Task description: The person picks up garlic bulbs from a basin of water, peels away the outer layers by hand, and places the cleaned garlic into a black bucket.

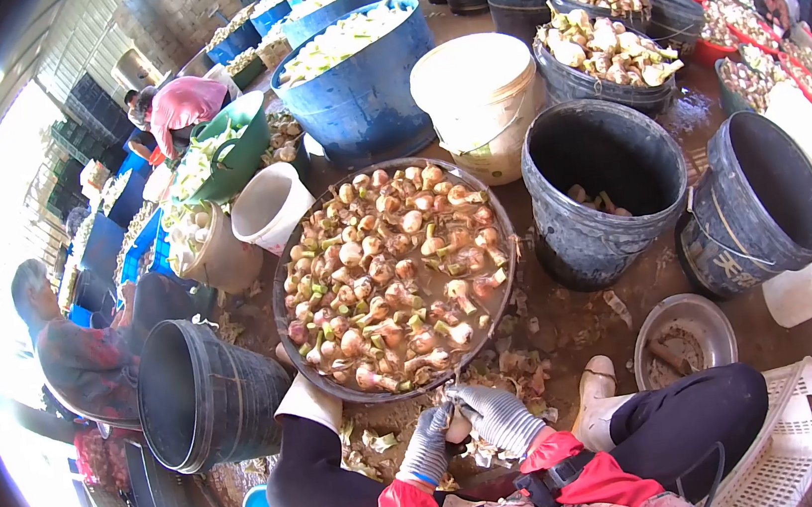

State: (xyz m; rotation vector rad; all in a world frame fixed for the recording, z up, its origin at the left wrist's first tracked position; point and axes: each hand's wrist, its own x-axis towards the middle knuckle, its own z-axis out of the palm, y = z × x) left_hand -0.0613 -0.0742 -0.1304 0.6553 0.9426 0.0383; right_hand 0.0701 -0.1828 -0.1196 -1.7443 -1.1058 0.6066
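Observation:
Just in front of the near rim of a wide round tub point(289, 352), both my hands are close together in grey striped gloves. My left hand point(427, 446) is closed round a pale garlic bulb point(458, 429). Against the same bulb, my right hand point(501, 417) is closed, its fingers at the bulb's top; whether a small tool is in them I cannot make out. Many garlic bulbs point(380, 272) with short cut stems lie in brownish water in the tub. Loose peelings point(526, 380) are scattered on the wet floor below my hands.
A dark bucket point(604, 231) with a few bulbs and another dark bucket point(740, 235) stand right. A metal bowl point(710, 324) lies near my boot point(594, 387). At left are a tipped black bucket point(242, 392) and a seated person point(87, 355). Blue tubs point(358, 99) stand behind.

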